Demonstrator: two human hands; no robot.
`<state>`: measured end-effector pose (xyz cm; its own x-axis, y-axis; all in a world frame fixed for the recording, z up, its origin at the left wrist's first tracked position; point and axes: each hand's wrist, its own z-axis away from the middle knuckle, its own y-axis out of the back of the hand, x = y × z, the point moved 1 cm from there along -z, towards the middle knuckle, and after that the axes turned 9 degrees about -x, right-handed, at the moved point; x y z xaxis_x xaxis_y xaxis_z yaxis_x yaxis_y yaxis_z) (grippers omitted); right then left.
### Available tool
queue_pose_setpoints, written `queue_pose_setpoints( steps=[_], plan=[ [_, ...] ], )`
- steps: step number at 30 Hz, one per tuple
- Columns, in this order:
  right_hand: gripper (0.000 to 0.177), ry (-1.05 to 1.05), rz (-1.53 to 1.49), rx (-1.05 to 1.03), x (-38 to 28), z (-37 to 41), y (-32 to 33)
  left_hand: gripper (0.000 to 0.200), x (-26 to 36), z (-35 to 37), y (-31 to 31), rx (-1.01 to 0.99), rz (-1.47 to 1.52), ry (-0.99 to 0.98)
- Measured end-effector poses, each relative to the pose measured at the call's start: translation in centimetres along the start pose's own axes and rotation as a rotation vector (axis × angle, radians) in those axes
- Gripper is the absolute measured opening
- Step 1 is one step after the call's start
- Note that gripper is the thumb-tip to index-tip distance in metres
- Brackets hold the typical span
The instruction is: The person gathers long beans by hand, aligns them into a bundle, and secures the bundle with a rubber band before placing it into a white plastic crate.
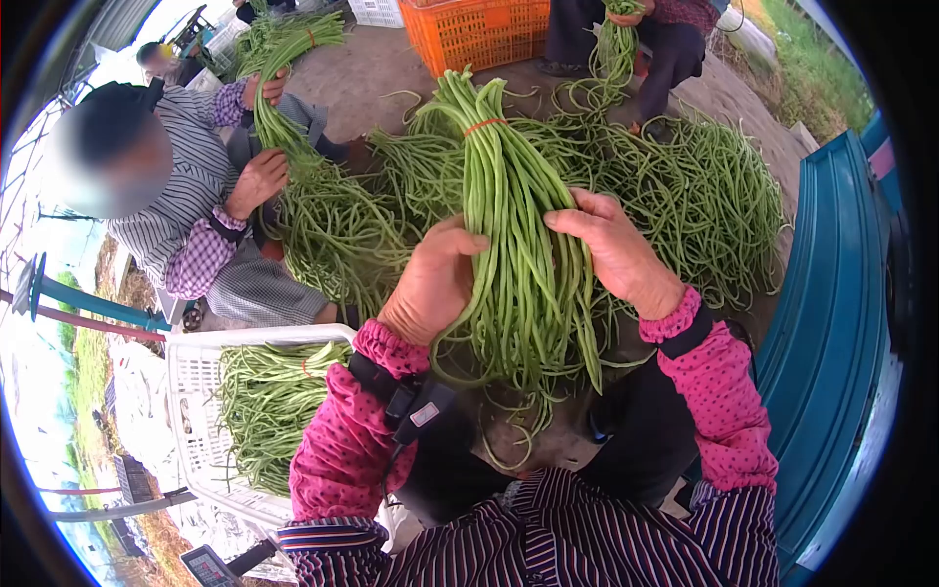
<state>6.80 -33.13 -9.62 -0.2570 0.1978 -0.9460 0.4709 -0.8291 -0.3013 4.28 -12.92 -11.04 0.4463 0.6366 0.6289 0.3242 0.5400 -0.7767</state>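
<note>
Both my hands hold one large bundle of long green beans (518, 225) in front of me. A red band (485, 125) ties the bundle near its top, and the loose ends hang down and fan out. My left hand (436, 270) grips the bundle's left side, thumb across the front. On the opposite side, my right hand (618, 247) is closed on it with the thumb pressed on the beans. The fingers behind the bundle are hidden. Below and behind it, a wide heap of loose long beans (699, 205) covers the ground.
A white crate (201, 460) with banded bean bundles stands at my left. A co-worker (196, 147) sits at the left, holding another bundle (284, 59). Another person (675, 39) handles beans at the back. An orange crate (479, 37) stands behind; blue metal panels (817, 293) are at right.
</note>
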Motion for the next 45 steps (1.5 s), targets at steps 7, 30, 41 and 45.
queue_pose_setpoints(
  steps=[7, 30, 41, 45],
  plan=[
    [0.059, 0.125, 0.112, 0.011, -0.2, -0.2, -1.2, 0.032, -0.4, -0.4, -1.2, 0.078, -0.518, -0.132],
    [0.071, 0.197, -0.626, -0.243, -3.0, 0.9, 1.3, 0.034, 0.0, 0.5, -2.3, 0.326, -0.893, -0.402],
    [0.069, 0.183, -0.637, -0.464, -2.3, 0.6, 0.0, 0.056, -3.0, -0.7, -3.5, -0.053, -0.783, -0.123],
    [0.054, 0.195, -0.461, -0.346, -1.6, 0.3, 0.4, 0.038, -3.7, -1.0, -2.8, 0.028, -0.952, -0.208]
  ],
)
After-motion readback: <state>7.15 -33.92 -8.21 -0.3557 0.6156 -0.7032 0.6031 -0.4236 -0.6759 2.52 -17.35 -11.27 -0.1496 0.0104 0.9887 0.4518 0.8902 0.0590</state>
